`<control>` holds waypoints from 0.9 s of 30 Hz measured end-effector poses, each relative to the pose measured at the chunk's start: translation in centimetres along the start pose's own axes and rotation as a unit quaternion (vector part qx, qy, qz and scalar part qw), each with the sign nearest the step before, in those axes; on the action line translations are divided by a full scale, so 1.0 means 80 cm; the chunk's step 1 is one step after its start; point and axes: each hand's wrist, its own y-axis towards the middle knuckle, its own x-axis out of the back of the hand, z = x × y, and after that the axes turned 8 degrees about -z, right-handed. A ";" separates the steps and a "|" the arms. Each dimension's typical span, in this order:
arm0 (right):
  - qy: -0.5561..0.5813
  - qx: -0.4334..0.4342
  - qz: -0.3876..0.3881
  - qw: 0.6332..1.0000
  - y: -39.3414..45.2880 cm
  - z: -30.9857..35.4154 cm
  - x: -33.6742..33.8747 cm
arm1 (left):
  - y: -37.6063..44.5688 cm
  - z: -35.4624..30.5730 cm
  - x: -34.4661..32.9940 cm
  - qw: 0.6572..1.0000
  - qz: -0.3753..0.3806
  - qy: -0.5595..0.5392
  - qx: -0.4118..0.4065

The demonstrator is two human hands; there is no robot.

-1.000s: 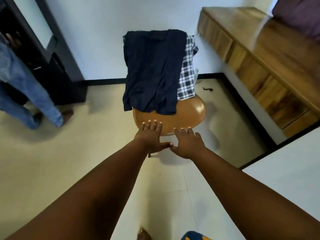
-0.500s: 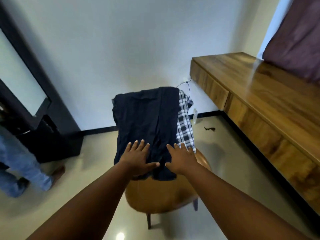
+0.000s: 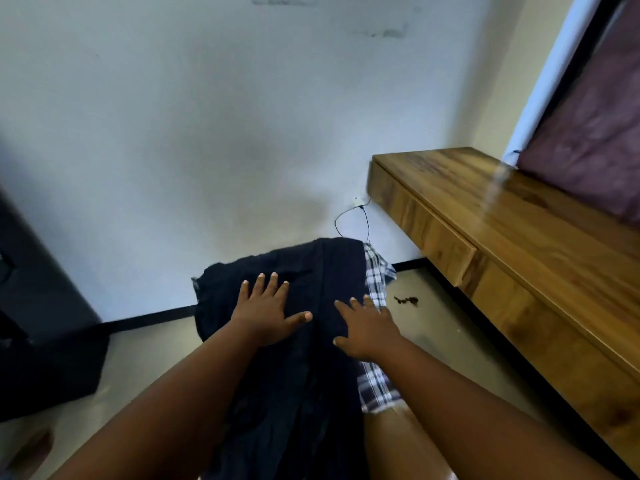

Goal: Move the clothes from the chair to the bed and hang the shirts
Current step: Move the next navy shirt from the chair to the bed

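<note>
**2 flat hands on the dark shirt**

The soft dark blue shirt (image 3: 311, 341) hangs over the chair (image 3: 391, 441), which is smooth and brown. A checked shirt (image 3: 375, 386) peeks out beside it. The left hand (image 3: 266, 317) and right hand (image 3: 367, 330) lie on the dark cloth, fingers spread wide, holding nothing. A shiny wooden shelf (image 3: 519, 244) is nearby.

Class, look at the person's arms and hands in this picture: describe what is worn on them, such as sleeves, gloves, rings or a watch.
Nothing is worn. The left hand and right hand are bare, without gloves, rings or watch, and both forearms show no sleeves as far as the frame reaches.
</note>
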 end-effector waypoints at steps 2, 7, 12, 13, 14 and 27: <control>0.001 -0.022 -0.014 1.000 0.043 -0.002 0.015 | 0.045 0.032 0.014 1.000 -0.012 0.006 -0.004; 0.042 -0.052 -0.034 0.997 0.121 -0.009 0.054 | 0.109 0.078 0.039 0.997 -0.037 -0.007 0.061; 0.151 -0.054 -0.081 0.984 0.207 -0.004 0.083 | 0.142 0.099 0.031 0.985 -0.032 -0.039 0.168; 0.170 -0.052 -0.079 0.981 0.224 -0.003 0.083 | 0.147 0.102 0.027 0.982 -0.022 -0.044 0.184; 0.186 -0.051 -0.075 0.978 0.239 -0.003 0.082 | 0.152 0.104 0.024 0.979 -0.015 -0.047 0.198; 0.219 -0.166 0.094 0.957 0.367 -0.043 0.042 | 0.237 0.128 -0.029 0.874 0.077 -0.184 0.443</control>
